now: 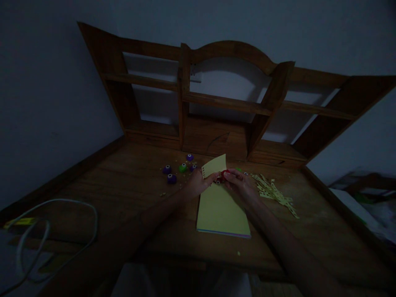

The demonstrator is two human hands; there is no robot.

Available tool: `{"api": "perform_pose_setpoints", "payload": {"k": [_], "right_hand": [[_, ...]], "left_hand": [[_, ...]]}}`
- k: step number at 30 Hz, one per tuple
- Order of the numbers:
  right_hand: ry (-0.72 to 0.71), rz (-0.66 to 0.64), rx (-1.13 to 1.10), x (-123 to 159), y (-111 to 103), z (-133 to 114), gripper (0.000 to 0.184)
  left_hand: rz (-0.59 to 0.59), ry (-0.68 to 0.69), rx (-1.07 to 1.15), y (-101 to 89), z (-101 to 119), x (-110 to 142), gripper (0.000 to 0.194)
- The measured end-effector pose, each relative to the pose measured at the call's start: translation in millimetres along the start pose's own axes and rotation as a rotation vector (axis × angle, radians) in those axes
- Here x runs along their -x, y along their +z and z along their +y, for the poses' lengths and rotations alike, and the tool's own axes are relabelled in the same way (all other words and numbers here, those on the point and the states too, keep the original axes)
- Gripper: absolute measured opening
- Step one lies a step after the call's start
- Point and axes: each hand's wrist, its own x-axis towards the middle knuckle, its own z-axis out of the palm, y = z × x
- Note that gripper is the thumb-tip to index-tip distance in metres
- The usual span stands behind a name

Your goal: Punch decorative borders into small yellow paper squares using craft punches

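My left hand (199, 183) pinches a yellow sheet of paper (215, 165) that has a row of punched holes along its left edge. Fingers of my right hand (241, 183) are wrapped round a small red craft punch (225, 174) at the sheet's right side. How far the paper reaches into the punch is hidden by my fingers. Below both hands lies a stack of paper (222, 212), yellow on top, with coloured edges at the front. Left of my left hand stand several small punches, among them a purple punch (171, 178) and a green punch (182, 167).
Cut-up yellow paper strips (275, 194) lie in a heap to the right. Tiny paper bits (163, 194) are scattered round the punches. A wooden shelf unit (216, 136) rises at the desk's back. At front left loops a white cable (69, 201). The room is dim.
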Motion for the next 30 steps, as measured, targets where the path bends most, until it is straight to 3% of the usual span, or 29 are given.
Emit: {"api": "perform_pose_setpoints", "payload": {"k": [7,17,23,30], "right_hand": [[0.035,-0.003,-0.103,0.7,1.6,-1.3,0.019],[0.071,0.029,-0.15,-3.1,0.9,7.4,0.019],[0.044,0.09,-0.104,-1.5,2.6,0.9,0.023],[0.034,-0.025,-0.162,-1.6,2.0,-0.8,0.022]], "left_hand": [[0.005,-0.064,-0.038,1.0,2.6,2.1,0.029],[-0.013,0.028,0.083,2.5,17.7,7.0,0.033],[-0.015,-0.017,-0.012,0.0,8.3,2.9,0.032],[0.062,-0.034,-0.052,0.0,0.4,-0.1,0.038]]}}
